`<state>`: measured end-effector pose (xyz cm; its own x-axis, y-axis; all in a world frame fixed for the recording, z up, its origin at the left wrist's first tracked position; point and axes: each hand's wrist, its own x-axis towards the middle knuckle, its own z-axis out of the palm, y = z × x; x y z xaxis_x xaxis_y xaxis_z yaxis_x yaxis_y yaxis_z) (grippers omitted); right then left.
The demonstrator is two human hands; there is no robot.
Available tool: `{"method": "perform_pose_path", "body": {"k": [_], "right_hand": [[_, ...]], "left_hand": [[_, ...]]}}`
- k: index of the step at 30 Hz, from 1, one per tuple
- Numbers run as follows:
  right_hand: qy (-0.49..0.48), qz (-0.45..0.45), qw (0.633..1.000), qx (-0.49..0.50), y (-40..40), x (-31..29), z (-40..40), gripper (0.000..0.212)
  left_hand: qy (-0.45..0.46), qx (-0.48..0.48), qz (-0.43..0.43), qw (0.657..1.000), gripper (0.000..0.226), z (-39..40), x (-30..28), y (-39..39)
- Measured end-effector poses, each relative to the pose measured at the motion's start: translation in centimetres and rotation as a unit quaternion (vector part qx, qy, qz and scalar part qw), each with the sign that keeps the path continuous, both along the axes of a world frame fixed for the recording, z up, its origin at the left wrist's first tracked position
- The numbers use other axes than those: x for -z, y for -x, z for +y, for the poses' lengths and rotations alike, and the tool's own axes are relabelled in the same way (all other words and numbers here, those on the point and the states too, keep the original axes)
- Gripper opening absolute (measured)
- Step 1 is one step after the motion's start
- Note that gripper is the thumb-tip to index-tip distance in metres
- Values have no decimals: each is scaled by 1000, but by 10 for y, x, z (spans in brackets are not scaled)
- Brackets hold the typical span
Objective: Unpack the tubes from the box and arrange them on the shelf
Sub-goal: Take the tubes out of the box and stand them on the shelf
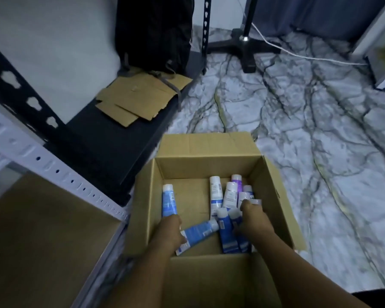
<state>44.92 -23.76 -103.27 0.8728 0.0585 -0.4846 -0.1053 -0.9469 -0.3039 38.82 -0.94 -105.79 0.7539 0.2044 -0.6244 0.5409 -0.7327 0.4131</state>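
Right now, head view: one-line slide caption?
Both hands, left and right, reach among tubes in an open cardboard box beside a shelf.

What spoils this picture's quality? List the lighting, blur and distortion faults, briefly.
Head view: dim, bluish light overall; the wide-angle lens bends the white shelf rail and black upright at the left edge; soft motion blur smears the marbled floor and print on the tubes; both the left hand and right hand are dark and underexposed inside the cardboard box; no strong glare.
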Motion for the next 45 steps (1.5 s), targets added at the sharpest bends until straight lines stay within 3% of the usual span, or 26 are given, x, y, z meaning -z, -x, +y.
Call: {"method": "perform_pose_path", "body": {"k": [7,10,14,18,22,26,30,34,39,45], "right_hand": [[111,6,993,-49,-9,25,-4,46],[120,17,989,-83,-10,27,-4,40],[83,39,992,-87,-8,29,-9,38],[32,38,995,-88,-5,22,-7,43],[-51,1,998,-46,-1,3,3,50],[-108,-70,992,-10,-3,-33,3,36],[-179,-150,972,31,-2,-85,5,25],[-286,-182,940,48,4,-133,15,30],[-468,-151,870,25,27,-211,45,23],[-571,-148,806,-43,55,-288,93,27]], "left_hand": [[-152,184,59,969,64,-9,19,-11],[-173,201,71,962,67,-12,24,-15],[-113,125,48,985,55,-8,24,-10],[-42,-10,-46,998,38,-2,10,-4],[57,-123,-154,979,23,-5,-14,-3],[100,-196,-259,940,23,-8,-56,-3],[151,-242,-343,895,20,-4,-108,5],[189,-254,-410,856,15,3,-164,20],[208,-235,-480,819,18,22,-235,44],[180,-217,-556,782,17,48,-324,80]]}}
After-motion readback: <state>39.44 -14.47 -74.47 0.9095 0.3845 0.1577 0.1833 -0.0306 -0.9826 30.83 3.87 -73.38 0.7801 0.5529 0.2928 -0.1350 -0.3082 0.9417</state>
